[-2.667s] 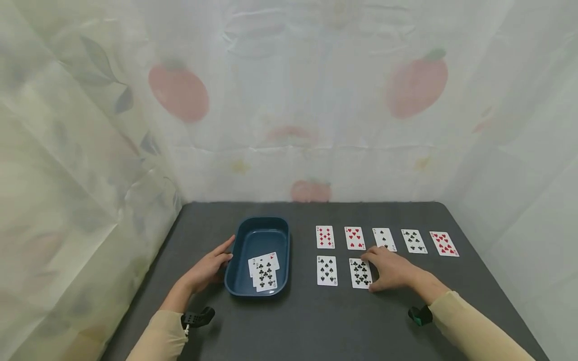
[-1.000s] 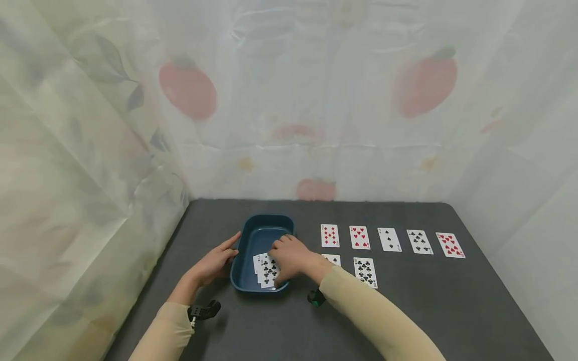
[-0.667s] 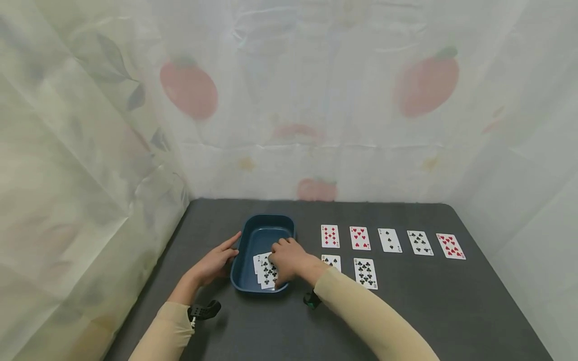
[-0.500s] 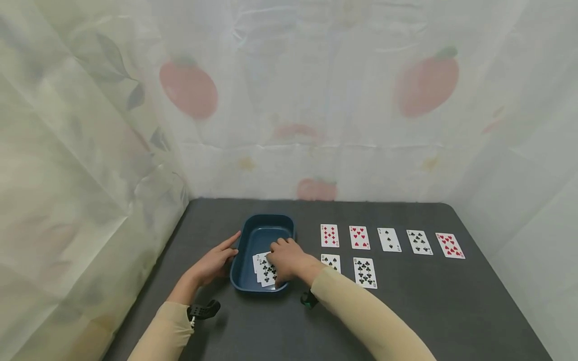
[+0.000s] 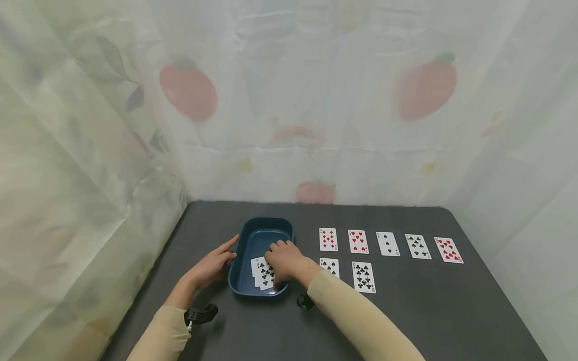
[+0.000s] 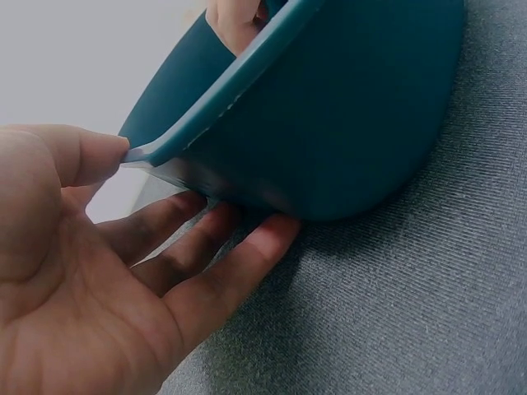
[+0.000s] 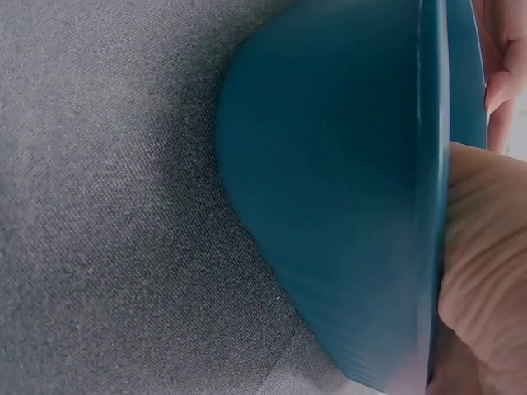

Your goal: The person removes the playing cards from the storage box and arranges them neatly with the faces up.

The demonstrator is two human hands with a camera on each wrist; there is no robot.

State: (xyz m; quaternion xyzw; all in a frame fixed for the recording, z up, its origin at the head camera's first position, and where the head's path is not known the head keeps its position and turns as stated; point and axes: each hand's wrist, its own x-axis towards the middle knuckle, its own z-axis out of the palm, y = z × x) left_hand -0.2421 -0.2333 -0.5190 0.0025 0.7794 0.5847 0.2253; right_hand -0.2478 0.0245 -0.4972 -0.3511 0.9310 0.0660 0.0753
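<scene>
A dark blue tray [image 5: 246,230] stands on the table with a few overlapping playing cards [image 5: 261,275] at its near end. The uppermost card shows black clubs. My left hand [image 5: 209,268] touches the tray's left side. In the left wrist view its thumb meets the rim and its extended fingertips [image 6: 276,234] rest against the outer wall low down. My right hand [image 5: 286,263] reaches over the right rim into the tray, fingers and thumb bent over the right part of the top card. Its fingertips are hidden in the right wrist view behind the tray wall.
Right of the tray, several face-up cards [image 5: 388,244] form a back row. In front of them lie a ten of clubs [image 5: 363,277] and a spades card [image 5: 329,266], the latter partly covered by the right sleeve [image 5: 356,316]. Curtains [image 5: 316,100] enclose the grey table [image 5: 253,331].
The right hand has left the ten of clubs on the table and moved left into the tray. There the top cards have turned slightly. The left hand stays at the tray.
</scene>
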